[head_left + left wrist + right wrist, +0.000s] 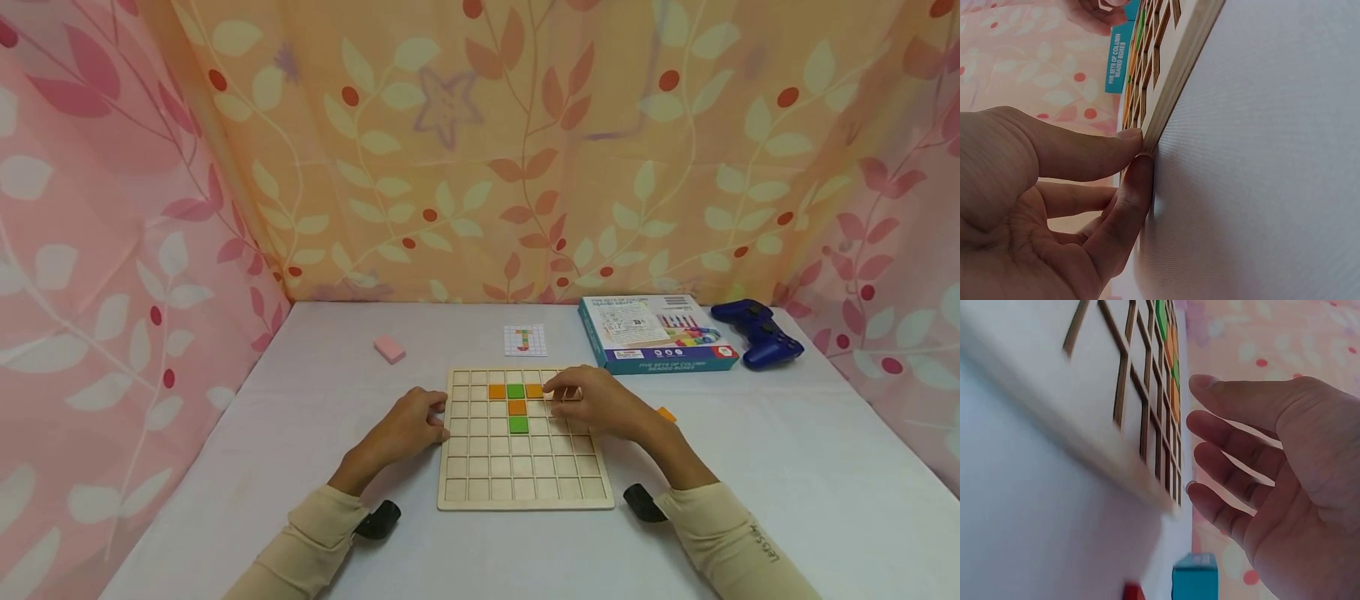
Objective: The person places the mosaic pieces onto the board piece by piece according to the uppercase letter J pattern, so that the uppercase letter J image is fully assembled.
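Observation:
A wooden grid board (pixel 480 492) lies flat on the table. Set in its squares are orange tiles (pixel 497 392) and green tiles (pixel 518 425), forming a T shape: three across the top row, two below the middle one. With thumb and finger, my left hand (pixel 408 427) pinches the board's left edge, seen closely in the left wrist view (pixel 1054 200). Over the upper right squares hovers my right hand (pixel 600 402), its fingertips beside the right-hand orange tile. In the right wrist view that hand (pixel 1285 456) has its fingers loosely bent and apart, holding nothing.
Behind the board lies a small printed card (pixel 525 340) showing a coloured J-like pattern. A pink block (pixel 389 349) is at back left. A boxed game (pixel 656 333) and a blue game controller (pixel 757 335) sit at back right. An orange piece (pixel 667 414) shows behind the right forearm.

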The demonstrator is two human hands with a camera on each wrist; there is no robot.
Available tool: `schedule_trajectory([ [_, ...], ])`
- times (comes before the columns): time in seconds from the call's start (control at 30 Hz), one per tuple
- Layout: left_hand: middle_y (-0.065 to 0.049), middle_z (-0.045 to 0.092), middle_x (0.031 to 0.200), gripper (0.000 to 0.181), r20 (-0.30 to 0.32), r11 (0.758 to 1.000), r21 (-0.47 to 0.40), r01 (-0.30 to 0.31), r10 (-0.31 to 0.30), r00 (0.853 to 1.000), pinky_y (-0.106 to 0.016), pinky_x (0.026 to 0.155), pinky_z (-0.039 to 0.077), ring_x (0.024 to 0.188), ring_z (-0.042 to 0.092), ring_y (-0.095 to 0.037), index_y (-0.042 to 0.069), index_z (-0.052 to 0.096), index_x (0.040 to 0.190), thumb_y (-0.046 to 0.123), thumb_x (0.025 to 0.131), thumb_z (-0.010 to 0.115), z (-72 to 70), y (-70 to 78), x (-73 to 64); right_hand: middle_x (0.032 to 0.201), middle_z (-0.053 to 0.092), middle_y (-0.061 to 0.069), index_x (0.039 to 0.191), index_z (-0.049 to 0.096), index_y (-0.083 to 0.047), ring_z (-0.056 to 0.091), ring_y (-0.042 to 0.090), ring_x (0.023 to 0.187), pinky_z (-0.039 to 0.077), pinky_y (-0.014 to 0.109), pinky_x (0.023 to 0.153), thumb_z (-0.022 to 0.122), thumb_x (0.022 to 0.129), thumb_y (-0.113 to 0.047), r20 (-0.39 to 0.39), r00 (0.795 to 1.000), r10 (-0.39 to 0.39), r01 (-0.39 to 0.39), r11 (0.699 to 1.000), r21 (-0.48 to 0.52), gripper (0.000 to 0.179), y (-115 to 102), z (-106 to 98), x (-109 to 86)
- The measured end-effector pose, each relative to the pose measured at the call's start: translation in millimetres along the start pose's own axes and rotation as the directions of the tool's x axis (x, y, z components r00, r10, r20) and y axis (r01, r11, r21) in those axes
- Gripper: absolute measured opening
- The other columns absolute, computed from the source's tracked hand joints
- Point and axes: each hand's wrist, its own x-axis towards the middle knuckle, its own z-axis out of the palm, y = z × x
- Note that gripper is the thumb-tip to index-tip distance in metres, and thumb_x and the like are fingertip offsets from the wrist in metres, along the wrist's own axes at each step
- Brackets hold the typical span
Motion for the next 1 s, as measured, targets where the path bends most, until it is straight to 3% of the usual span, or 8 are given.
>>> schedule_trajectory([
  [0.3, -0.015, 0.062, 0.112, 0.06, 0.004, 1.0, 0.011, 0.005, -0.005, 1.0, -0.036, 0.081, 0.055, 0.094, 0.06, -0.02, -0.016, 0.058, 0.139, -0.008, 0.084, 0.081, -0.8, 2.7, 1.0, 0.105, 0.068, -0.001, 0.128, 0.076, -0.01, 0.057, 0.023, 0.102, 0.053, 0.035, 0.082, 0.078, 0.096, -0.02, -0.045, 0.994, 0.101, -0.103, 0.994, -0.044, 0.033, 21.0, -24.4, -27.5],
  [0.47, -0.015, 0.062, 0.112, 0.06, 0.002, 1.0, 0.011, 0.004, -0.004, 1.0, -0.035, 0.08, 0.055, 0.093, 0.06, -0.02, -0.016, 0.059, 0.139, -0.008, 0.084, 0.081, -0.3, 2.9, 1.1, 0.102, 0.068, -0.002, 0.126, 0.076, -0.01, 0.058, 0.02, 0.097, 0.053, 0.031, 0.078, 0.078, 0.096, -0.019, -0.058, 0.992, 0.108, -0.113, 0.991, -0.074, 0.031, 38.9, -34.1, -44.8],
  [0.6, -0.015, 0.062, 0.112, 0.06, 0.005, 1.0, 0.006, 0.006, -0.006, 1.0, -0.036, 0.081, 0.056, 0.094, 0.061, -0.02, -0.016, 0.058, 0.139, -0.009, 0.084, 0.081, 0.0, 2.9, 0.8, 0.102, 0.07, -0.001, 0.124, 0.077, -0.008, 0.06, 0.02, 0.096, 0.053, 0.034, 0.082, 0.078, 0.094, -0.015, -0.077, 0.992, 0.099, -0.105, 0.991, -0.086, 0.03, 53.0, -42.2, -59.7],
  [0.8, -0.015, 0.062, 0.114, 0.061, 0.013, 1.0, 0.001, 0.018, -0.018, 1.0, -0.036, 0.083, 0.056, 0.096, 0.062, -0.021, -0.016, 0.058, 0.141, -0.008, 0.085, 0.081, 0.1, 1.7, 0.7, 0.103, 0.071, -0.002, 0.125, 0.076, -0.01, 0.06, 0.022, 0.1, 0.054, 0.041, 0.088, 0.082, 0.092, -0.018, -0.074, 0.987, 0.145, -0.152, 0.983, -0.107, 0.034, 69.7, -51.1, -77.4],
  [1.0, -0.015, 0.062, 0.114, 0.06, 0.015, 1.0, -0.004, 0.017, -0.017, 1.0, -0.035, 0.083, 0.057, 0.096, 0.062, -0.02, -0.016, 0.058, 0.141, -0.008, 0.085, 0.08, 0.9, 1.2, 0.3, 0.106, 0.071, -0.001, 0.126, 0.076, -0.011, 0.06, 0.023, 0.102, 0.053, 0.042, 0.087, 0.081, 0.091, -0.017, -0.075, 0.98, 0.182, -0.191, 0.974, -0.125, 0.036, 76.9, -57.5, -90.0],
])
